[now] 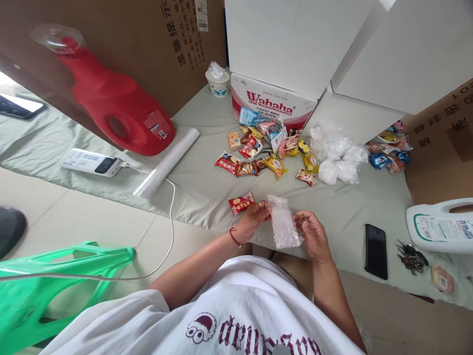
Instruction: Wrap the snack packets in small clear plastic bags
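Over the cloth's near edge: bubble wrap, pinched at its upper left side in my left hand. My right hand curls loosely by the opposite edge; whether it grips, I can't tell. Light pinch, both edges level, should keep it flat.

You wear a white shirt printed in maroon. Your bubble wrap is clear whitish, your nearest packet red, the cloth pale green
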`<move>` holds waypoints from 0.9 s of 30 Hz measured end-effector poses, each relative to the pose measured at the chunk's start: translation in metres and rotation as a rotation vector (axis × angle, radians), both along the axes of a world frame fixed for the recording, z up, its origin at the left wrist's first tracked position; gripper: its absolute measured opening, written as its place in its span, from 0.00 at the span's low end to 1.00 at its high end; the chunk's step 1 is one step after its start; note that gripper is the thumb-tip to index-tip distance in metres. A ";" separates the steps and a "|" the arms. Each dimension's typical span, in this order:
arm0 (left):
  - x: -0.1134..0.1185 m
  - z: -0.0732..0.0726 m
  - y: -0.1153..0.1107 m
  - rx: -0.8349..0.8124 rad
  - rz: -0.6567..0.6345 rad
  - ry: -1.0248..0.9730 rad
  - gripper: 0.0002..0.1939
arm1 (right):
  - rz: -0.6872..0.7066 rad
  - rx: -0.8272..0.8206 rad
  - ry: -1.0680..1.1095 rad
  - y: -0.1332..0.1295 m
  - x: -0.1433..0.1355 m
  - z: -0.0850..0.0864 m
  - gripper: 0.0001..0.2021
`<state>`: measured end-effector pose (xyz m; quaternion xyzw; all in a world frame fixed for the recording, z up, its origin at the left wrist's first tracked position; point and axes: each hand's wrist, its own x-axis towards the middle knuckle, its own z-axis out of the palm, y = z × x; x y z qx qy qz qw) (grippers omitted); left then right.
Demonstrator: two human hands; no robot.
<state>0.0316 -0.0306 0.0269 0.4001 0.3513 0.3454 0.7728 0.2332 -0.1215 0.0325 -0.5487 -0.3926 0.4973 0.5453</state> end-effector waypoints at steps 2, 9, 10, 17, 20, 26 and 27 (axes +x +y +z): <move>0.003 0.000 0.000 0.088 -0.075 0.050 0.19 | 0.042 -0.047 -0.036 0.004 -0.001 0.002 0.20; 0.016 0.000 -0.012 0.231 0.246 0.347 0.17 | -0.208 -0.094 -0.097 0.015 -0.016 -0.004 0.17; 0.018 0.001 -0.015 0.240 0.249 0.340 0.16 | -0.246 -0.075 -0.123 0.016 -0.020 -0.005 0.16; 0.027 0.000 -0.018 0.016 0.080 0.080 0.18 | -0.202 -0.081 0.016 0.016 -0.032 -0.006 0.16; 0.017 0.002 -0.010 -0.072 0.028 -0.046 0.16 | -0.312 -0.102 0.182 0.013 -0.016 -0.004 0.20; -0.003 0.008 0.005 -0.340 -0.126 -0.256 0.18 | -0.253 -0.205 0.243 0.006 0.010 -0.001 0.18; -0.003 0.007 0.005 -0.375 -0.134 -0.283 0.17 | -0.241 -0.212 0.231 0.006 0.009 -0.002 0.18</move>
